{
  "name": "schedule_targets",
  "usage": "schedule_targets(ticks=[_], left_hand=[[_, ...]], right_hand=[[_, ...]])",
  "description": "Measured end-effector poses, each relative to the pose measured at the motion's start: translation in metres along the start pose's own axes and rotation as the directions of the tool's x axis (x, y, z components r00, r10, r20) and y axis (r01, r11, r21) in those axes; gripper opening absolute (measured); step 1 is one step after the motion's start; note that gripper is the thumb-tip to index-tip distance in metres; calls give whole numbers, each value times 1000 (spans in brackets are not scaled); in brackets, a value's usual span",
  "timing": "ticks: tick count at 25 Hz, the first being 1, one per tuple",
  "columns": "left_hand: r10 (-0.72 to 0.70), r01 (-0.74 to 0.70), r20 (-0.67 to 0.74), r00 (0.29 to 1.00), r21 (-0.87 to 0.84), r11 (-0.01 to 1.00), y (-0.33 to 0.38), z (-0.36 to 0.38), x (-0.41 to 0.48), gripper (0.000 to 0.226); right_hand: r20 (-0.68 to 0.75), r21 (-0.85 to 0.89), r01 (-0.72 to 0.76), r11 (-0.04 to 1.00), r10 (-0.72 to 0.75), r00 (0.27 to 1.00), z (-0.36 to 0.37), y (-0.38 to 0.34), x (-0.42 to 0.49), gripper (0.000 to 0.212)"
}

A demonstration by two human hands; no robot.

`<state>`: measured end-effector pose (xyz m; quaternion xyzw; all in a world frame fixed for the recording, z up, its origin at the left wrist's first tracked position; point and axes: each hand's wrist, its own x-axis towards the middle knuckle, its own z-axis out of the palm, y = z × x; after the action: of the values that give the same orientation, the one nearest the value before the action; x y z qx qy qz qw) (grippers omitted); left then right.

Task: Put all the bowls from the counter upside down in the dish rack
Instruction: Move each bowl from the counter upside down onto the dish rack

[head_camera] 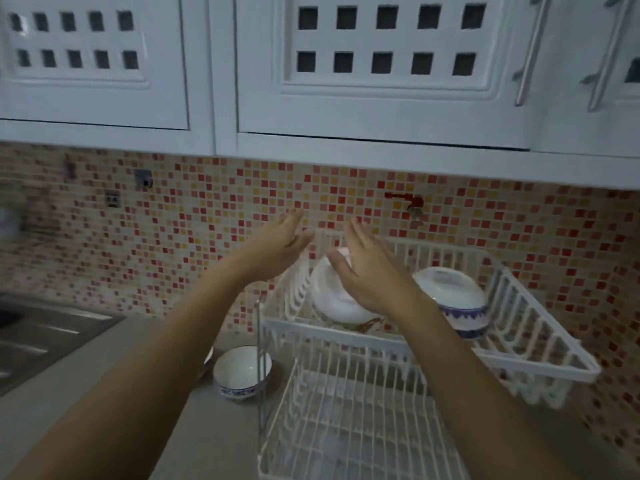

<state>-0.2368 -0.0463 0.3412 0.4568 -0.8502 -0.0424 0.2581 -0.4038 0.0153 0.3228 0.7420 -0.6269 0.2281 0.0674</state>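
Standing two tiers tall on the counter, the white wire dish rack (540, 362) is holding two bowls upside down in its upper tier: a plain white bowl (337, 299) and a blue-patterned bowl (453, 299). Both hands are hovering above them, left hand (277, 247) and right hand (367, 268) spread wide, holding nothing. One blue-trimmed bowl (240, 374) is sitting upright on the counter beside the rack's leg. Likely glazed ceramic: stiff, slick, breakable; gripping by the rim seems safest. No readable writing showing
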Motion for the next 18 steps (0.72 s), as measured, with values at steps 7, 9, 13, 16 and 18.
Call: schedule_targets(ticks=[7, 9, 13, 16, 18], left_hand=[[-268, 264, 20, 963, 105, 959, -186, -37, -31, 62], [-298, 289, 42, 954, 143, 946, -230, -37, -33, 62], [-350, 330, 161, 923, 137, 934, -317, -16, -45, 63], [-381, 369, 268, 885, 97, 924, -366, 17, -58, 59], [-424, 424, 325, 845, 72, 903, -393, 45, -67, 58]], right_hand=[[-5, 106, 7, 994, -6, 1000, 98, -148, 75, 68], [51, 152, -35, 988, 27, 998, 131, -172, 95, 68], [173, 193, -163, 968, 130, 976, 224, -201, 132, 65], [281, 94, -234, 968, 200, 939, 295, -193, 148, 63], [360, 36, -267, 963, 237, 902, 338, -186, 153, 60]])
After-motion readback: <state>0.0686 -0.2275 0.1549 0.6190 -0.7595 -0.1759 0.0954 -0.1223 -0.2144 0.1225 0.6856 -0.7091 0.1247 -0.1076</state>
